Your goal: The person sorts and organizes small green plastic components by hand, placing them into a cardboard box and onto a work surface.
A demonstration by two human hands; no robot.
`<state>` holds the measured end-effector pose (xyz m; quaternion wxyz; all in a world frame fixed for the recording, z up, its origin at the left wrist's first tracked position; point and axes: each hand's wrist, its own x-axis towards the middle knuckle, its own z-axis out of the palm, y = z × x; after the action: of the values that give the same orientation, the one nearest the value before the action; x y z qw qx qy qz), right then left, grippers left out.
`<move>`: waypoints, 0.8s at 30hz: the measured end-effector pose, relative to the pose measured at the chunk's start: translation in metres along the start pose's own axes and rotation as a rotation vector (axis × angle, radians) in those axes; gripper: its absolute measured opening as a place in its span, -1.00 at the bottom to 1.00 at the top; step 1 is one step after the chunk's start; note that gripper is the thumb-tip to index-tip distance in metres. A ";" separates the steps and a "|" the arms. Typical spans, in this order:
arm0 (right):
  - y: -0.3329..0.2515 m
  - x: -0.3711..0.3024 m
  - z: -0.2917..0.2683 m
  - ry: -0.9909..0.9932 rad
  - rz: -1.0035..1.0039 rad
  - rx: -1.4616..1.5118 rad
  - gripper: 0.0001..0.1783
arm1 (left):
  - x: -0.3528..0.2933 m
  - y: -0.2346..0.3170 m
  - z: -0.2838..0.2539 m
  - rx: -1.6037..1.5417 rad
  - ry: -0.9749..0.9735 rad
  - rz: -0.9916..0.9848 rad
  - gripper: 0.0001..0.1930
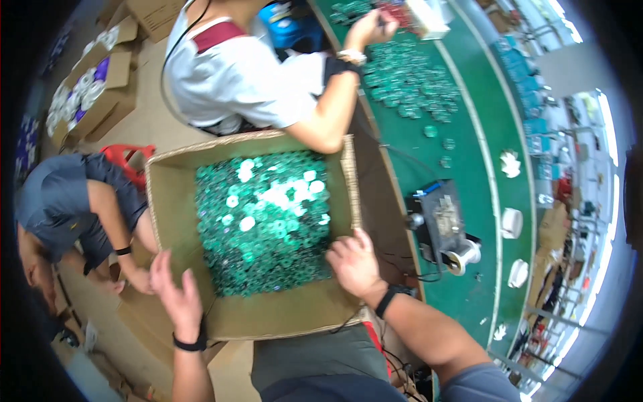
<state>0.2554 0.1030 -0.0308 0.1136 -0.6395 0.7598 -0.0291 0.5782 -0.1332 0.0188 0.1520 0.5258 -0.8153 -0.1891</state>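
Note:
A large open cardboard box (pixel 181 163) sits in front of me above my lap. It holds a heap of small, shiny green ring-shaped pieces (pixel 261 234). My left hand (pixel 177 295) is at the box's near left side, its fingers stretched out and apart, with nothing in them. On the opposite side, my right hand (pixel 355 264) lies over the right rim. Its fingers bend down inside the wall, so it grips the cardboard edge. Both wrists wear dark bands.
A co-worker in white (pixel 234 74) sits beyond the box, elbow over its far right corner. Along the right runs a green workbench (pixel 462 141) with clear green pieces (pixel 415 80), a dark device (pixel 442 218) and a wire spool (pixel 463 257). Another person (pixel 63 201) bends down at left.

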 end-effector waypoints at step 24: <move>0.203 -0.068 -0.404 0.075 0.376 0.320 -0.51 | 0.049 0.293 -0.066 -0.246 -0.604 0.212 -0.44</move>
<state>-0.0143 0.1654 0.3324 0.1888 -0.4591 0.8549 -0.1509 0.3536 -0.0773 0.2162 -0.0153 0.3360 -0.8447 -0.4164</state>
